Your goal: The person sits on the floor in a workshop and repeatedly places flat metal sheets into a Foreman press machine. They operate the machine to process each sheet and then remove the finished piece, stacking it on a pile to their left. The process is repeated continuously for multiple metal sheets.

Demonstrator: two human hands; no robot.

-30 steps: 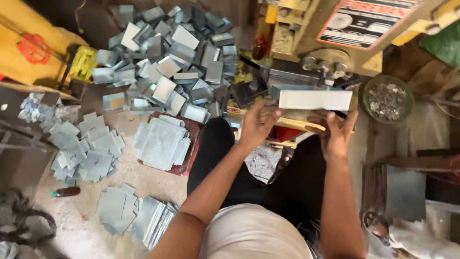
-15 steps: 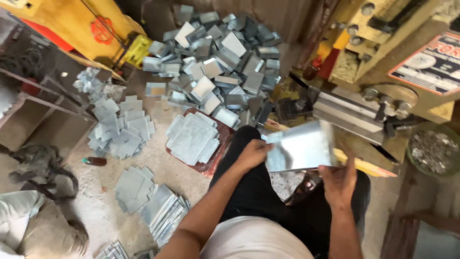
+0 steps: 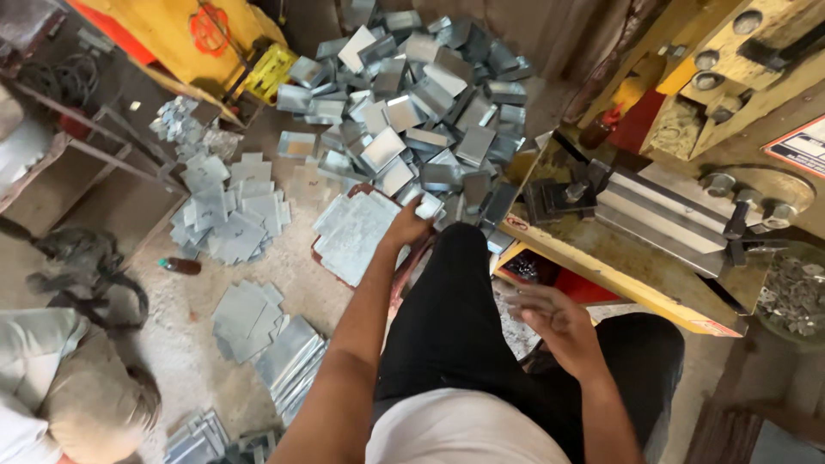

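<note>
Heap of bent metal pieces ahead, flat sheet stack before it, press machine right.

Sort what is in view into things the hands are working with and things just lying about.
In hand:
- left hand, reaching to the stack of flat grey metal sheets
- right hand, empty and open above the lap
- heap of bent grey metal boxes
- yellow press machine

Lying about:
- small brown bottle
- scattered notched grey metal blanks
- round tray of small metal scraps

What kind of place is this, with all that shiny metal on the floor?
Probably a small metal workshop. A yellow press machine stands beside the person, bent metal boxes lie heaped on the floor, and the left hand reaches to a stack of flat sheets.
</note>
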